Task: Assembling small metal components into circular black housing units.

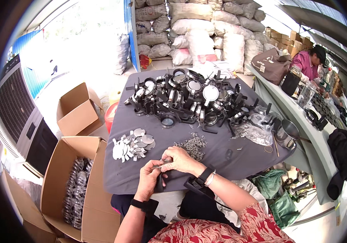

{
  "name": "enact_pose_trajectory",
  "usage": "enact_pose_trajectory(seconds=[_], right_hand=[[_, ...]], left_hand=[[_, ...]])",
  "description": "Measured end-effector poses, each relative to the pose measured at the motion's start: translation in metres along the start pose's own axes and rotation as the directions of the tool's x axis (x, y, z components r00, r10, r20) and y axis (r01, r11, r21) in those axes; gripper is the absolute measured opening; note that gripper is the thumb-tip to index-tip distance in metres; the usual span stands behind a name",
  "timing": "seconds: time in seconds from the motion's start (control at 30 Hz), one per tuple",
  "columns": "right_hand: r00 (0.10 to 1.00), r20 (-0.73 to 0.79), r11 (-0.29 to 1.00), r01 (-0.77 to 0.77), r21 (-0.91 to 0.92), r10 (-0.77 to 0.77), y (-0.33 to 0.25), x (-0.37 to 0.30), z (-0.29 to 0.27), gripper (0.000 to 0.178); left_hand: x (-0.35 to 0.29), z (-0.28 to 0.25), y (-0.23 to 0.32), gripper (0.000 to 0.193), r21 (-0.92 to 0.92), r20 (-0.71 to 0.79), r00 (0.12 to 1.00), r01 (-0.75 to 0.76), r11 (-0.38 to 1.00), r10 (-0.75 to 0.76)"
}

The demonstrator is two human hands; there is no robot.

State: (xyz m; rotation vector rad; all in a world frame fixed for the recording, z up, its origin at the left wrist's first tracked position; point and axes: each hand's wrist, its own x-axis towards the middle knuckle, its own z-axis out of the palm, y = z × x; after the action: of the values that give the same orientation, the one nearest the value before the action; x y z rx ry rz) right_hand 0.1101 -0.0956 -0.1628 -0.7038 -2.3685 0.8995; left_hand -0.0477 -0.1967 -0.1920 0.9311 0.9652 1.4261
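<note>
Shirt point(206, 233) — hands point(180, 160), perhaps cloth-covered table point(165, 137), sacks point(191, 26)

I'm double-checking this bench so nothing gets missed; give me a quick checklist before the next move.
1. Narrow black part held in bare left hand: ok.
2. Grip of bare right hand: cannot tell; fingers overlap.
3. Flat silver metal discs nearby: ok, on the grey cloth-covered table, left of the hands.
4. Small silver metal pieces nearby: ok, just beyond the right hand.
5. Round-framed parts with black handles sorted: not ok, jumbled heap.
</note>
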Motion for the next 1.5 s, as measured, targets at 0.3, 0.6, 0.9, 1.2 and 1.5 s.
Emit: enact_pose_trajectory(seconds=[0.3,0.6,0.9,1.2,1.5], right_hand=[[0.846,-0.397,0.548,-0.533,-0.644,0.356,0.007,-0.088,-0.084,0.037],[0.759,-0.354,0.641,-0.651,-0.406,0.547,0.045,-0.120,-0.129,0.047],[0.953,-0.055,0.794,-0.216,0.568,0.298,-0.025,-0.076,-0.049,0.016],[0.959,-0.110,0.965,0.257,-0.062,-0.262,-0.030,-0.022,0.004,0.021],[0.937,-0.012,0.918,0.340,-0.204,-0.349,-0.031,-0.008,0.004,0.023]], left_hand=[[-0.011,0.012,0.025,0.018,0.064,-0.182,0.977,0.128,0.990,-0.114],[-0.010,0.012,0.013,0.010,0.111,-0.192,0.977,0.115,0.987,-0.093],[-0.006,0.000,0.015,0.005,0.069,-0.173,0.975,0.155,0.986,-0.141],[0.000,-0.006,0.013,0.004,0.114,-0.133,0.984,0.137,0.984,-0.121],[-0.019,-0.005,0.005,0.023,0.789,0.029,0.905,-0.282,0.547,0.424]])
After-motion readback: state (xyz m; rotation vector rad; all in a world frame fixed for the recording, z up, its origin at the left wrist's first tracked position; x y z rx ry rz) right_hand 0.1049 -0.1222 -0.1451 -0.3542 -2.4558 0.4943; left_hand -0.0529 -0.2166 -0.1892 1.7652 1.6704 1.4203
